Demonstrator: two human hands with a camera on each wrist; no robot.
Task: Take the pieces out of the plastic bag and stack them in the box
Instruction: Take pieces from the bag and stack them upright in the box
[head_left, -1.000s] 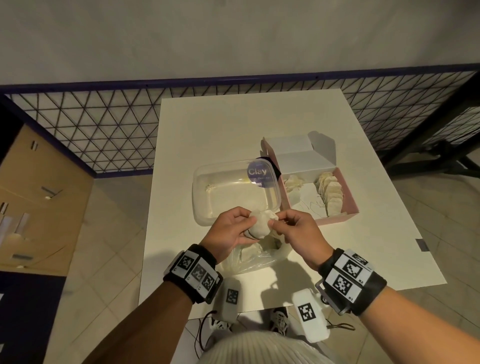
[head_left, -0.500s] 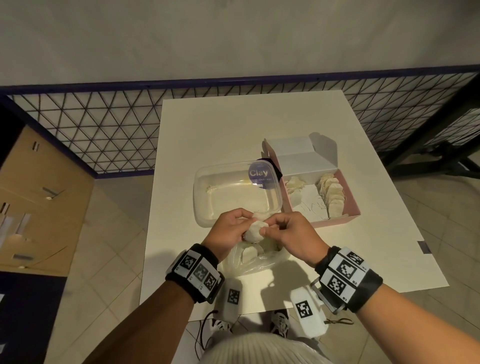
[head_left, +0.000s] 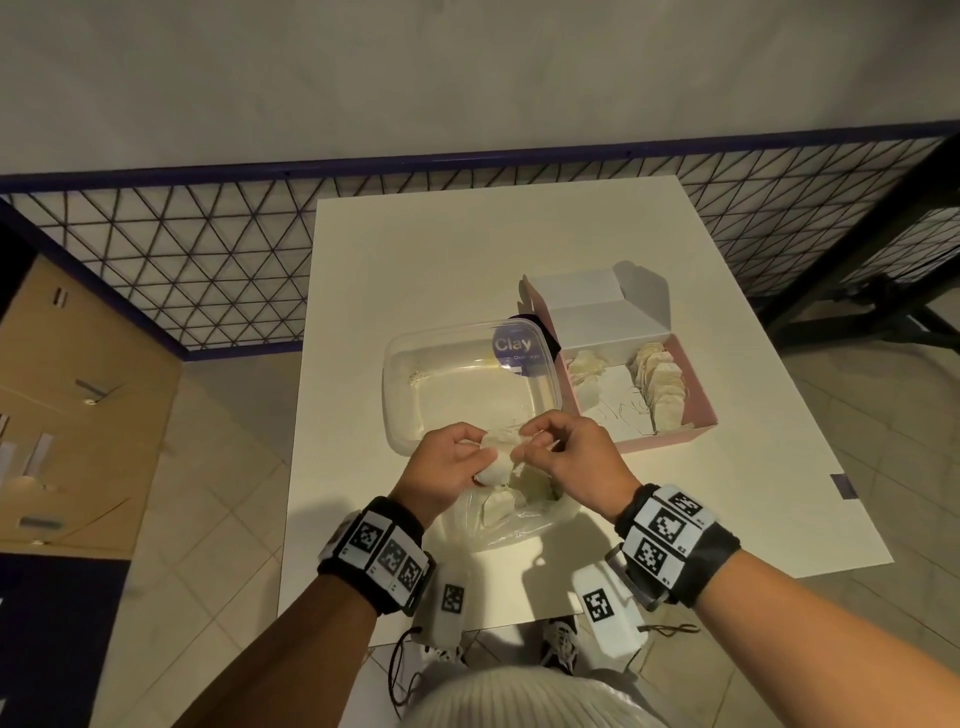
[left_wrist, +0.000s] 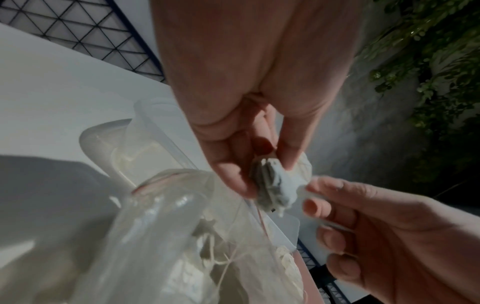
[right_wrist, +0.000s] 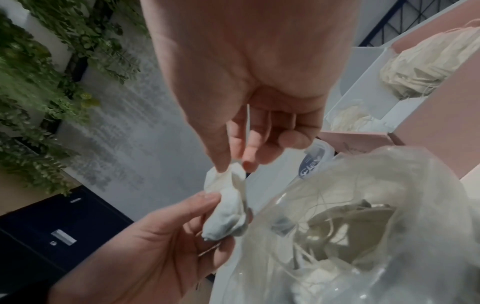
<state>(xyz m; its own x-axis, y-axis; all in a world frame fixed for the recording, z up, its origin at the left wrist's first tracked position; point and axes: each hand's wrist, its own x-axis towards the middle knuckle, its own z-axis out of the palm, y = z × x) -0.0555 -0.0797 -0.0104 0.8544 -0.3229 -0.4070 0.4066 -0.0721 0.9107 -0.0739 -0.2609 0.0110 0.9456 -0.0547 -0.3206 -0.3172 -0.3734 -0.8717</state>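
small cream fabric pouch (head_left: 496, 470) held above crumpled clear plastic bag (head_left: 511, 519) at near edge of white desk (head_left: 467, 249) | left hand (head_left: 449, 470) grip pinches pouch | right hand (head_left: 569, 457) grip pinches its top | pink cardboard box (head_left: 698, 410) with stacked pouches, right, well apart

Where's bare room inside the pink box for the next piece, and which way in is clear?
In the pink box, bare floor lies between the small pile at its left wall and the standing row of pieces on the right. The clear tub crowds its left side; the table right of the box is bare.
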